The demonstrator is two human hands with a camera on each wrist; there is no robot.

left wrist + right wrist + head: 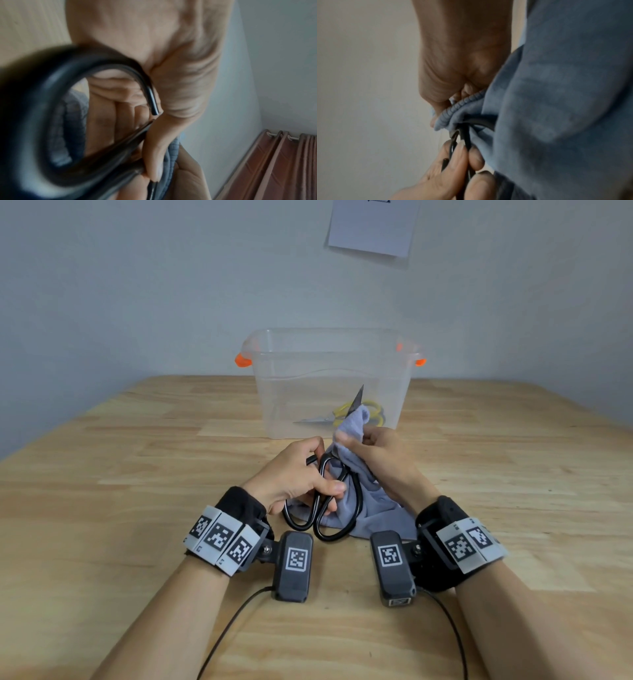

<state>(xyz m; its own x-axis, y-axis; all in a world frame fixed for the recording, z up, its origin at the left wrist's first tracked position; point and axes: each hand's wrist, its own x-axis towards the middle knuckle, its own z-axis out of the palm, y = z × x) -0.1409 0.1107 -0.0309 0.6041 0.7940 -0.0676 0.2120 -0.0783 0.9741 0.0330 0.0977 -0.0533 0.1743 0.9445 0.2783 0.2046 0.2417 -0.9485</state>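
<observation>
Now, the blades are mostly hidden: the scissors [358, 501] are wrapped in the cloth [380, 508], and only the tip is seen poking out on top. The handles are gripped by the left hand [298, 470], fingers curled round a loop; the cloth is pinched about the blades by the right hand [380, 453]. All is held over the wooden surface [137, 474], before the bin [274, 392]. Through its wall a yellow-handled pair [373, 407] is dimly made out. Close views are blurred. Behind, the paper [373, 227] is cut off on the pale wall [137, 285].
</observation>
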